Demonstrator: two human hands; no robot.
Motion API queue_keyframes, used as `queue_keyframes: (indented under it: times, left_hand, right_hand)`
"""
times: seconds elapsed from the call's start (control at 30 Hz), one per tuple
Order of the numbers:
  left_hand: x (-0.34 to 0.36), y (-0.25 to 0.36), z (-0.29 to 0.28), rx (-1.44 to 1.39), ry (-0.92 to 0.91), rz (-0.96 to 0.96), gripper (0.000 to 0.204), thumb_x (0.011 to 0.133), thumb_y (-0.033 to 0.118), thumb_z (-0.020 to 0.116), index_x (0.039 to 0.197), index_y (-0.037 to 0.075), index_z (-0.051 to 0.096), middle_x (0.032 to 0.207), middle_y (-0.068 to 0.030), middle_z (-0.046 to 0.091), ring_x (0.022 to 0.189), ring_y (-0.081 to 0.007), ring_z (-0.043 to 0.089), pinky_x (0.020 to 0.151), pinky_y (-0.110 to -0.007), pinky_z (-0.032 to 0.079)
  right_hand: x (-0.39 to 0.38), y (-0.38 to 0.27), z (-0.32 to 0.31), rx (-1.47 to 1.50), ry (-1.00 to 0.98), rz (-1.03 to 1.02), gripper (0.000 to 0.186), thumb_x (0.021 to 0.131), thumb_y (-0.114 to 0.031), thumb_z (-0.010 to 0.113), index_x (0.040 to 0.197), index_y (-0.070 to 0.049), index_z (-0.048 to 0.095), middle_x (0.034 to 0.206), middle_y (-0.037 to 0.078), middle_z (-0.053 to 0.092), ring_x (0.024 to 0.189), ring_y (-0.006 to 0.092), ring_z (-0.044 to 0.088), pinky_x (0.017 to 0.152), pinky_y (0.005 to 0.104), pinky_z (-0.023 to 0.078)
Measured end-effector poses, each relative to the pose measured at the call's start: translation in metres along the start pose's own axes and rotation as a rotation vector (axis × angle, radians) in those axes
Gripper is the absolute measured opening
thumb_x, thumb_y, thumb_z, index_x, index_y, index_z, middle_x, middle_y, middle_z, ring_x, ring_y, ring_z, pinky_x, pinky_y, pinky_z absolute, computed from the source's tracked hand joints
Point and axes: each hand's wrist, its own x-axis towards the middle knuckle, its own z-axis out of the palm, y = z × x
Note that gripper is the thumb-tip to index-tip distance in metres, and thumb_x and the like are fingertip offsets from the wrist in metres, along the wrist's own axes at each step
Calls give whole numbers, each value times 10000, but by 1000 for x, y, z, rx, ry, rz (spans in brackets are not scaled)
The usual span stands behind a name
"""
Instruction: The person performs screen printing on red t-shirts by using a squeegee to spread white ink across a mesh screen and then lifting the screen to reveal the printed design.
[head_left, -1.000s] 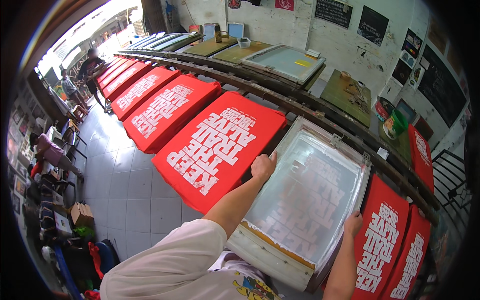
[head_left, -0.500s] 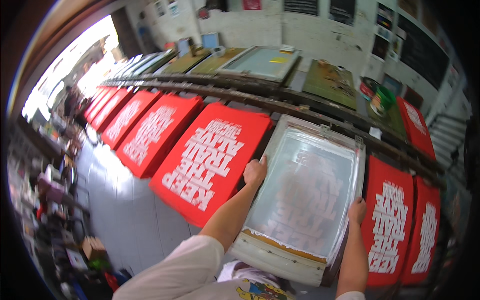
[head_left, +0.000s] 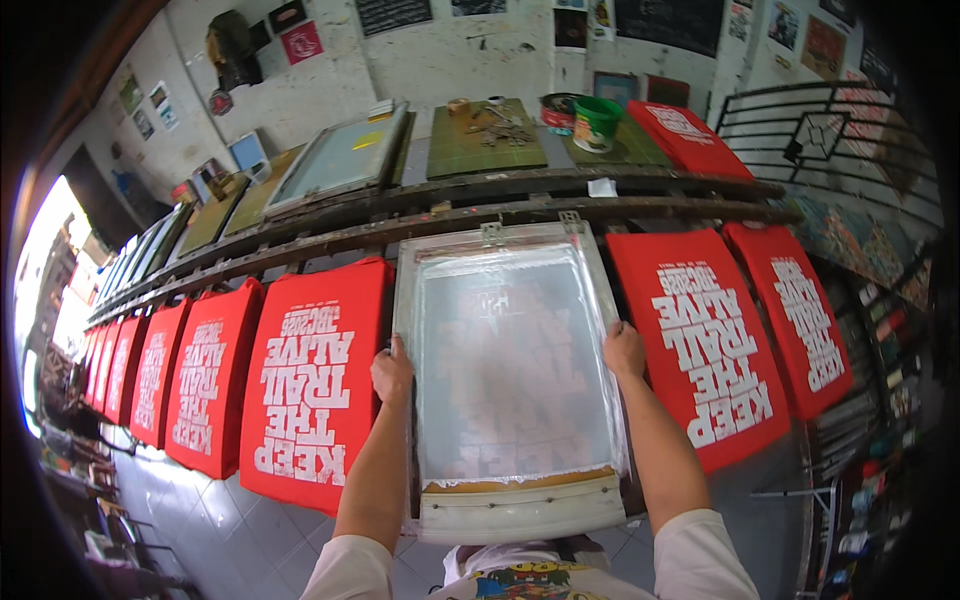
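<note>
A pale screen-printing frame [head_left: 510,504] with translucent mesh [head_left: 510,380] lies in front of me, hinged to a dark rail [head_left: 690,205]; faint reversed lettering shows through it. My left hand [head_left: 390,372] is closed on its left side, thumb along the edge. My right hand [head_left: 625,350] grips the right side at about the same height. Red fabric pieces on boards flank the screen, the nearer ones [head_left: 285,300] [head_left: 700,255] printed with large white lettering.
Behind the rail are green boards [head_left: 475,155], another screen [head_left: 330,165], a green bucket [head_left: 597,128] and a red piece [head_left: 680,130]. A black metal railing [head_left: 760,120] stands at right, a bright doorway [head_left: 55,230] at far left. Tiled floor [head_left: 200,505] shows below.
My view has swung right, bringing the screen square in front of me and more of the wall and railing into sight. Both hands keep their grip on the frame.
</note>
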Motion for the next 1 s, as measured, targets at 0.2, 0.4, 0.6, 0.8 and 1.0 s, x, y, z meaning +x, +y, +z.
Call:
queue_keyframes:
  times: [0.2, 0.4, 0.6, 0.8, 1.0]
  left_hand:
    - [0, -6, -4, -28, -14, 17, 744, 990, 625, 475, 1020, -71, 736, 1024, -332, 706, 1042, -492, 670, 920, -545, 512]
    - [-4, 0, 2, 0, -6, 47, 777, 1008, 631, 434, 950, -85, 730, 1015, -338, 703, 1017, -505, 666, 905, -573, 505]
    - [-7, 0, 0, 38, 26, 45, 807, 1036, 617, 353, 907, -91, 718, 1011, -335, 704, 1029, -511, 654, 897, -581, 505]
    - [4, -10, 10, 62, 67, 75, 785, 1071, 547, 307, 864, -91, 716, 944, -342, 703, 949, -536, 661, 871, -597, 512]
    - [11, -16, 12, 90, 65, 101, 791, 1071, 538, 318, 852, -107, 719, 928, -355, 699, 934, -535, 670, 866, -586, 523]
  right_hand:
    - [-10, -12, -8, -5, -40, 69, 492, 1050, -361, 410, 1036, 28, 711, 976, 329, 711, 960, 500, 694, 879, 573, 545]
    - [-11, -9, -11, -1, 0, 37, 499, 1062, -346, 389, 996, 37, 701, 940, 322, 705, 927, 500, 683, 864, 564, 541]
    - [-9, -11, -9, -38, -52, 45, 501, 1076, -321, 362, 1000, 30, 711, 923, 296, 723, 917, 467, 710, 887, 550, 550]
    - [-10, -9, -8, -9, -18, 36, 513, 1086, -313, 347, 943, 18, 712, 896, 286, 724, 892, 460, 715, 863, 545, 562]
    - [-14, -15, -14, -18, -40, 47, 505, 1087, -307, 355, 936, 17, 711, 895, 286, 724, 893, 456, 716, 864, 548, 560]
